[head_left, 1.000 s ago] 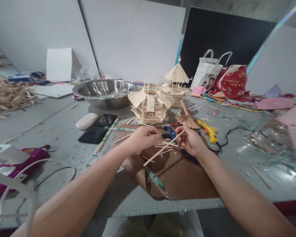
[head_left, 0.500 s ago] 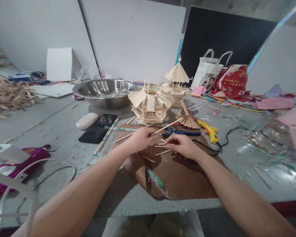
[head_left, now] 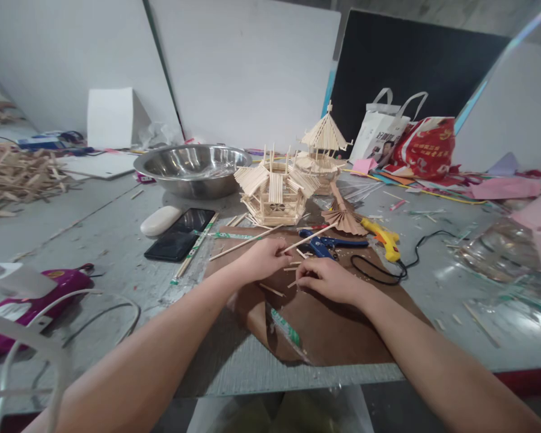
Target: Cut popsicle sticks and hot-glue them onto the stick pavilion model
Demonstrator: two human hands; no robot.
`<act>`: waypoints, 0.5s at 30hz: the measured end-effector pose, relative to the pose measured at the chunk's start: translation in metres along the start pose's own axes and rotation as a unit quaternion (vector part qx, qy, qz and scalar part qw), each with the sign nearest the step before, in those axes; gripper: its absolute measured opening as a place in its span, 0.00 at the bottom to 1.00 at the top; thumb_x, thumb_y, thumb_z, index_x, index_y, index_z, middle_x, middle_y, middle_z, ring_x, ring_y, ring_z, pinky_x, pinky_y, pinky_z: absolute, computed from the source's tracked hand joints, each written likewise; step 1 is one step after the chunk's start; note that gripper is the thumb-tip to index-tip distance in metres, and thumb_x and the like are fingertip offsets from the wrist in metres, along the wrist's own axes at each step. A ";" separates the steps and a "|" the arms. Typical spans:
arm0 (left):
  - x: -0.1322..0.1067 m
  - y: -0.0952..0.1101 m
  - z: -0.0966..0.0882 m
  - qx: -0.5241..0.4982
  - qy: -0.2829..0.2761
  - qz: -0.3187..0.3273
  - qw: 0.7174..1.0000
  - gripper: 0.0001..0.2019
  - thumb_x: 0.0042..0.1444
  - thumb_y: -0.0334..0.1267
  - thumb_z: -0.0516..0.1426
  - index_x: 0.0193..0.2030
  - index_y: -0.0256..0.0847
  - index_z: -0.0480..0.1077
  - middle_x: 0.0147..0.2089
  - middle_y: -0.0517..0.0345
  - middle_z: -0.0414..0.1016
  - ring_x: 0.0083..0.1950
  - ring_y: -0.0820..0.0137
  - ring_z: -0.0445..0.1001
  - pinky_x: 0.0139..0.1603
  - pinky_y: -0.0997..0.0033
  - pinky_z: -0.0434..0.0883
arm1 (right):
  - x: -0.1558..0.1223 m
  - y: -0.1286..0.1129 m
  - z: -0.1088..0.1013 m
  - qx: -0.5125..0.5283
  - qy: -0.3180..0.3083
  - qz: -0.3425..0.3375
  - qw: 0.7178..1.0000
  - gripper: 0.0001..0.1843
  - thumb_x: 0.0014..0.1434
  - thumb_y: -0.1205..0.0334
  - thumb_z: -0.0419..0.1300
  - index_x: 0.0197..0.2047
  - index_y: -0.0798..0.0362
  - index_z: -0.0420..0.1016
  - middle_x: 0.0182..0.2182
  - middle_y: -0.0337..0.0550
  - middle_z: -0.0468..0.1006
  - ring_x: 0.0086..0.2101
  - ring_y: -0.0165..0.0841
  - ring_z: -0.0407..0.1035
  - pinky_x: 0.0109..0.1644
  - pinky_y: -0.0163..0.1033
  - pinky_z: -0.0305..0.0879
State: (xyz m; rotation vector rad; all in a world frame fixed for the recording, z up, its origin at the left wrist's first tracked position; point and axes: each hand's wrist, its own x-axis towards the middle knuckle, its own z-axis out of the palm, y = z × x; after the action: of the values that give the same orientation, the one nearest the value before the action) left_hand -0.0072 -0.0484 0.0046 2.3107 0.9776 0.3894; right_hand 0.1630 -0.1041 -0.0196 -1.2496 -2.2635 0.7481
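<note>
My left hand [head_left: 262, 257] is closed on a long thin wooden stick [head_left: 310, 236] that points up and to the right. My right hand [head_left: 329, 280] rests palm down on the brown cardboard sheet [head_left: 342, 325], its fingers curled over short stick pieces [head_left: 293, 266]; what it holds, if anything, is hidden. Blue-handled pliers [head_left: 327, 243] lie just beyond both hands. A stick-built house model [head_left: 274, 193] stands behind them, with a pavilion model [head_left: 323, 144] further back.
A steel bowl [head_left: 193, 168], a black phone [head_left: 180, 242] and a white oval object [head_left: 159, 221] lie to the left. A yellow glue gun [head_left: 382, 237] with black cord is at the right. Stick heap [head_left: 13, 175] far left; bags [head_left: 410, 144] back right.
The stick went from both hands to my left hand alone. My right hand dropped flat onto the cardboard and slid left over the short pieces.
</note>
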 end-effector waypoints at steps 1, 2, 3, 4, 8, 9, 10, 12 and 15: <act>0.000 0.000 0.001 -0.016 -0.010 0.001 1.000 0.11 0.49 0.39 0.49 0.31 0.36 0.69 0.27 0.60 0.70 0.30 0.72 0.66 0.29 0.76 0.60 | 0.000 0.000 0.000 0.044 0.010 0.013 0.999 0.05 0.52 0.64 0.53 0.28 0.53 0.68 0.24 0.38 0.70 0.28 0.28 0.63 0.33 0.34 0.56; 0.000 0.001 0.001 -0.033 -0.019 0.002 0.999 0.11 0.48 0.39 0.50 0.32 0.36 0.69 0.28 0.59 0.71 0.31 0.72 0.66 0.30 0.75 0.61 | 0.000 0.001 -0.001 0.097 0.019 0.031 0.995 0.05 0.52 0.63 0.53 0.28 0.53 0.67 0.23 0.36 0.68 0.26 0.27 0.61 0.31 0.33 0.56; 0.000 0.002 0.002 -0.051 -0.028 0.003 0.998 0.11 0.48 0.39 0.50 0.34 0.36 0.70 0.30 0.59 0.72 0.32 0.72 0.67 0.32 0.75 0.62 | 0.001 0.002 -0.001 0.154 0.028 0.051 0.986 0.05 0.52 0.62 0.53 0.28 0.54 0.65 0.21 0.35 0.66 0.24 0.26 0.60 0.28 0.33 0.56; -0.001 0.003 0.002 -0.071 -0.036 0.004 0.997 0.12 0.48 0.39 0.50 0.35 0.36 0.70 0.31 0.58 0.72 0.33 0.71 0.67 0.33 0.75 0.62 | 0.001 0.003 -0.001 0.214 0.036 0.068 0.974 0.06 0.52 0.60 0.54 0.28 0.54 0.64 0.20 0.33 0.64 0.22 0.25 0.59 0.27 0.32 0.55; -0.002 0.011 0.002 -0.192 -0.063 0.013 0.979 0.14 0.48 0.37 0.50 0.41 0.36 0.67 0.36 0.57 0.72 0.36 0.72 0.68 0.37 0.74 0.64 | 0.002 0.006 -0.001 0.435 0.072 0.075 0.894 0.09 0.49 0.57 0.58 0.28 0.53 0.63 0.22 0.33 0.67 0.22 0.25 0.62 0.28 0.33 0.60; -0.002 0.013 0.002 -0.227 -0.071 0.016 0.971 0.15 0.47 0.35 0.51 0.43 0.36 0.67 0.37 0.57 0.72 0.37 0.72 0.68 0.37 0.74 0.64 | 0.002 0.006 -0.002 0.474 0.079 0.064 0.875 0.10 0.49 0.57 0.58 0.28 0.53 0.63 0.24 0.34 0.68 0.24 0.25 0.64 0.31 0.34 0.61; -0.002 0.015 0.003 -0.256 -0.080 0.016 0.963 0.15 0.47 0.35 0.52 0.43 0.36 0.66 0.38 0.57 0.72 0.37 0.72 0.67 0.37 0.75 0.64 | 0.002 0.006 -0.002 0.503 0.084 0.055 0.858 0.09 0.48 0.58 0.59 0.28 0.53 0.63 0.26 0.35 0.70 0.26 0.26 0.66 0.33 0.35 0.62; -0.003 0.017 0.005 -0.287 -0.095 0.008 0.953 0.14 0.45 0.35 0.53 0.41 0.35 0.66 0.36 0.57 0.71 0.35 0.73 0.67 0.35 0.76 0.64 | 0.001 0.005 -0.002 0.535 0.083 0.046 0.839 0.09 0.48 0.59 0.60 0.28 0.54 0.64 0.29 0.37 0.72 0.28 0.26 0.67 0.35 0.36 0.62; -0.004 0.018 0.009 -0.289 -0.106 -0.019 0.951 0.11 0.44 0.37 0.54 0.35 0.34 0.67 0.30 0.60 0.68 0.30 0.75 0.64 0.30 0.77 0.63 | 0.001 0.003 -0.003 0.551 0.078 0.045 0.829 0.09 0.47 0.60 0.61 0.28 0.54 0.65 0.32 0.40 0.74 0.29 0.27 0.68 0.37 0.37 0.63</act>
State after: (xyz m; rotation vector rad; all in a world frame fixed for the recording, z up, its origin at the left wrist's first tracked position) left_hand 0.0041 -0.0650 0.0085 1.7548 0.6847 0.3473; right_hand 0.1663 -0.1014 -0.0187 -0.7559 -1.1980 1.5847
